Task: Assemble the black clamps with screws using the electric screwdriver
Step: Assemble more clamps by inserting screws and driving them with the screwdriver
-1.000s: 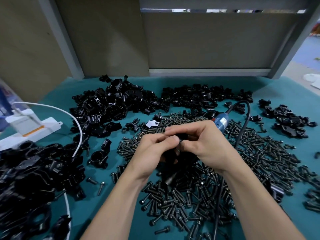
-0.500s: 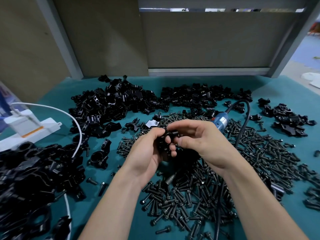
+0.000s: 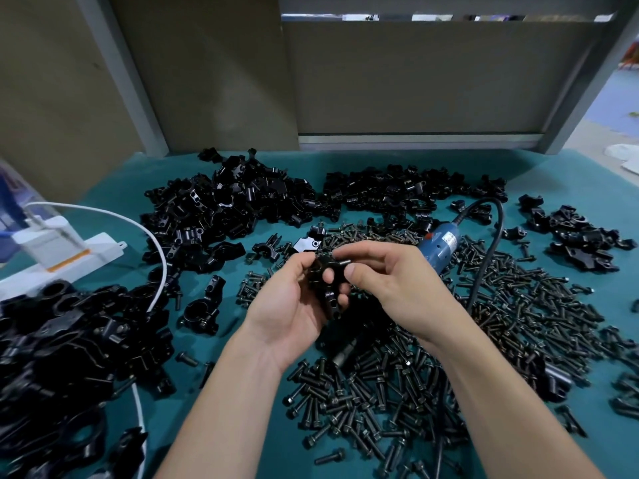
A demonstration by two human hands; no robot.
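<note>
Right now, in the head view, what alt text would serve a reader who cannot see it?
Above a teal table, the left hand holds a black clamp while the right hand pinches what looks like a screw at its top. A blue electric screwdriver lies behind, amid loose screws and heaps of clamp parts.

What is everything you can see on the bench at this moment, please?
clamp parts: many, black, piles far centre, right and near left
screws: many, dark, heap from centre to right
electric screwdriver: one, blue, on the screws, far centre
screwdriver cable: one, black, looping right of the tool
power strip: one, white, left edge
white cable: one, white, from strip over left pile
table cover: one, teal, under everything
held clamp: one, black, between both hands
left hand: one, bare, grips held clamp
right hand: one, bare, pinches its top
</note>
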